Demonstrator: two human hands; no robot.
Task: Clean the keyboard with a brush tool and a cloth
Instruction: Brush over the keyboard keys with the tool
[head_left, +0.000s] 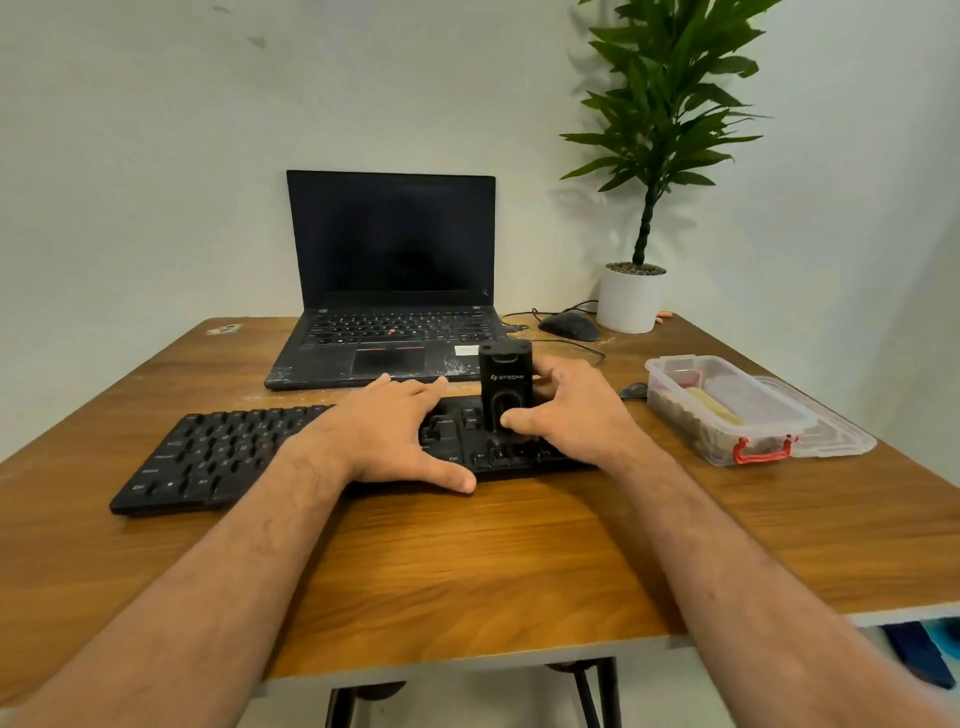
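Both hands worked the keyboard (218, 457) near the table's (467, 571) front edge: left hand (395, 436) pressed flat, fingers spread; right hand (566, 415) gripped the upright brush tool (503, 387). Best: short strokes, keyboard pinned. Cloth unseen.

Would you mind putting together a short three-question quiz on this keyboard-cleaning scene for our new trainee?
1. True or false: the right hand holds the black brush tool upright on the keyboard.
2. What is the left hand doing?
A. lifting the laptop
B. resting flat on the keyboard
C. holding a cloth
3. Fill in: the clear plastic box has a ____ latch.

Key
1. True; its bristle end meets the keys at the keyboard's right end.
2. B; fingers are straight, pressing the keyboard steady.
3. Red; the box sits to the right of the keyboard on the wooden table.
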